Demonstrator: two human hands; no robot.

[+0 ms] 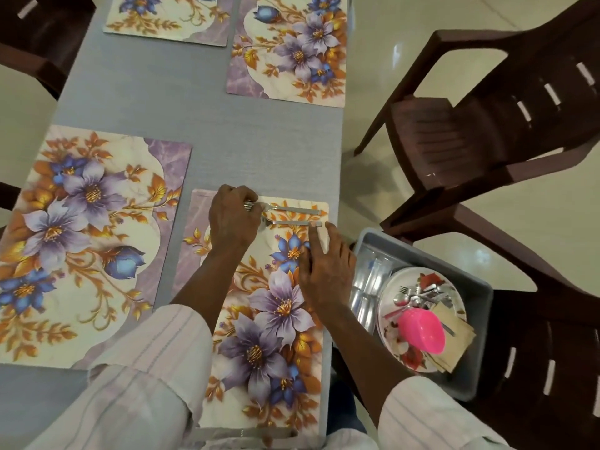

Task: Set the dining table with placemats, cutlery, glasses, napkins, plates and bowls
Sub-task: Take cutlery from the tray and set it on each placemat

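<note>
— Forks (293, 209)! Where are they?
— Two lie side by side at the far end of the near placemat (276, 319).
— What does the left hand (232, 219) do?
— Its fingers curl round the pointy end of the far fork (302, 210).
— And the right hand (324, 271)?
— It lies flat. One straight finger touches the handle tip of the near fork (292, 223).
</note>
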